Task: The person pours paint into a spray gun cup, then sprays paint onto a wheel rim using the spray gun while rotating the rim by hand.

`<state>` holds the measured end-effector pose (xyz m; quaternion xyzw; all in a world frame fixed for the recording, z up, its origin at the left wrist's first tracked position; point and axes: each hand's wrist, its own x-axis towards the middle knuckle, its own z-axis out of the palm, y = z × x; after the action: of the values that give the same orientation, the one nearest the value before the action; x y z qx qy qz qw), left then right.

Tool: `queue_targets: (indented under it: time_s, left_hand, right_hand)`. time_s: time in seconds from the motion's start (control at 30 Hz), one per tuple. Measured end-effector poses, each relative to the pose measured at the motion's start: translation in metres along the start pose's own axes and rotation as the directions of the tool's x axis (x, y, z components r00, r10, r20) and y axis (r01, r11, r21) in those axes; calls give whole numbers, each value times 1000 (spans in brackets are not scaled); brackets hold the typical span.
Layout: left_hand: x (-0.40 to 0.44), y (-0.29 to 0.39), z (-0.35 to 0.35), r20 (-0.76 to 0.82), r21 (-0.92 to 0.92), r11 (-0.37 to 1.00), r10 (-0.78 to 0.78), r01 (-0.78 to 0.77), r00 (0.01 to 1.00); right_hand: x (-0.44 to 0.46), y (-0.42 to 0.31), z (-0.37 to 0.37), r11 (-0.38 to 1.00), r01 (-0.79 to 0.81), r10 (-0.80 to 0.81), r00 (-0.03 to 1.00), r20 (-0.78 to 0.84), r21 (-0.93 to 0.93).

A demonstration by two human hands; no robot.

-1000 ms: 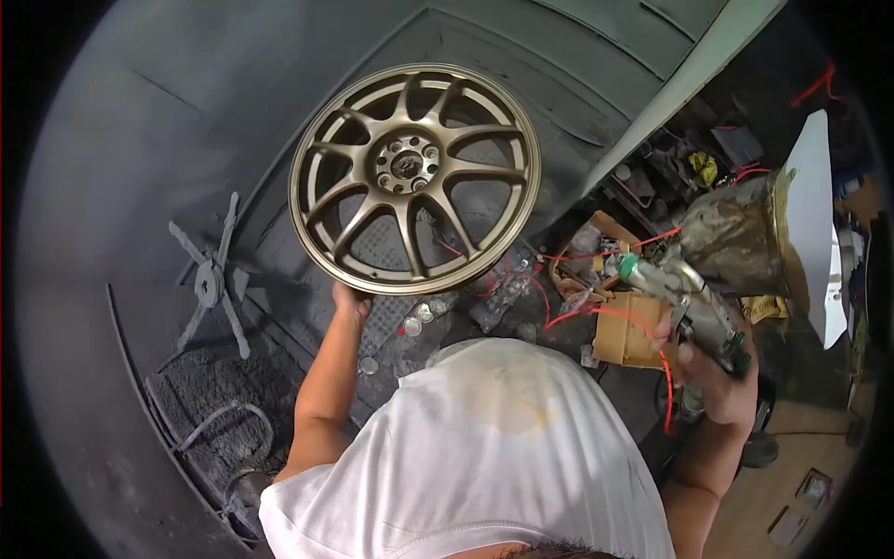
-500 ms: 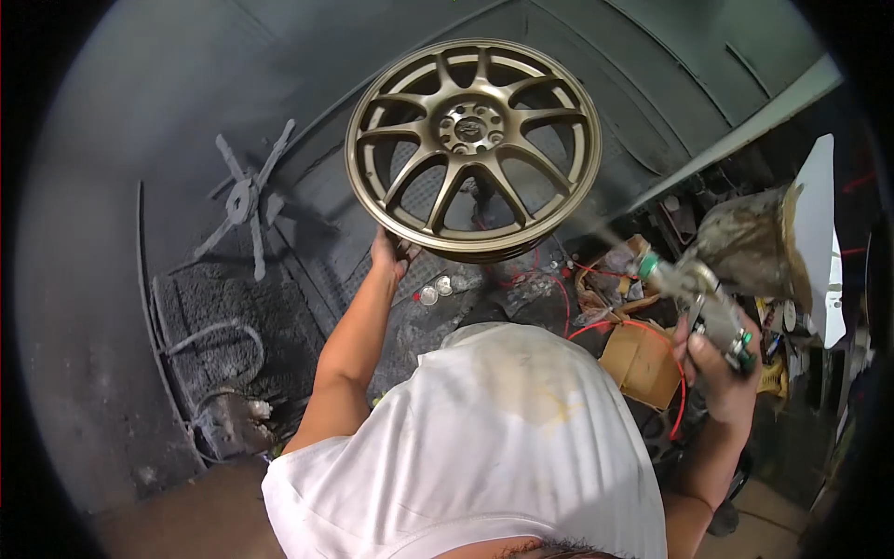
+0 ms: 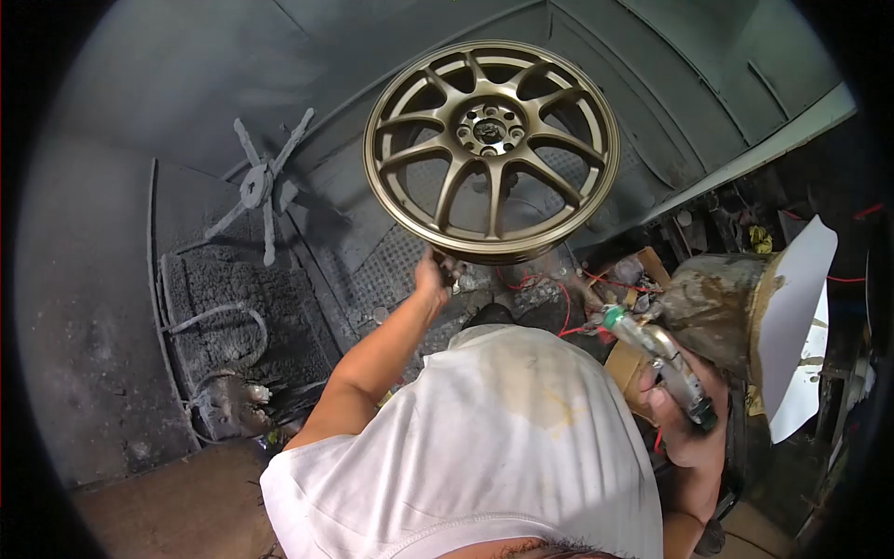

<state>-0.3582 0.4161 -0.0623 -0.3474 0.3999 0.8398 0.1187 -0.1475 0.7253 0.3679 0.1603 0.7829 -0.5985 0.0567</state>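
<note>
Well to the left of my left fingers, I see a shaggy mat [image 3: 293, 307] with a bent bar [image 3: 237, 306] arching across it. Above the mat, also left of those fingers, stands a grey cross-shaped stand [image 3: 255, 189].

My left hand [image 3: 434, 281] reaches up to the near edge of the wheel [image 3: 490, 130]. Its fingers sit right by the underside of the rim, partly hidden; I can't tell whether they grip it or only touch it. The wheel is bronze, face up, above and to the right of them.

Right of my left fingers, below the wheel, a red hose [image 3: 566, 307] trails. A cardboard box [image 3: 624, 368] shows just left of my right fingers.

My right hand [image 3: 687, 415] has its fingers wrapped around the spray gun [image 3: 659, 349], green-ringed nozzle pointing up and left of them. Above and right of those fingers, I see a stained cup [image 3: 708, 303] and a white sheet [image 3: 801, 307] at its wide end.
</note>
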Motion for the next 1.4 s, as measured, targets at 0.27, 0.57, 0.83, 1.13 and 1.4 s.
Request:
queue_targets:
  time_s: [0.27, 0.57, 0.83, 1.13, 1.4]
  left_hand:
    - [-20, -4, -6, 103, 392, 868, -371, 305, 923]
    - [39, 69, -8, 26, 227, 971, -78, 70, 997]
    - [-10, -17, 8, 85, 136, 977, -179, 166, 980]
    - [36, 36, -30, 127, 212, 973, -122, 94, 984]
    - [30, 40, -5, 140, 245, 959, -182, 144, 973]
  right_hand:
    - [2, 36, -26, 998, 29, -46, 954, -297, -59]
    - [-1, 17, -8, 999, -2, 5, 999, -47, 45]
    - [-2, 16, 5, 998, -68, 68, 997, 34, 4]
    - [5, 43, -15, 994, 92, -103, 955, -276, -54]
    - [-9, 32, -17, 996, 1, 6, 997, -77, 88]
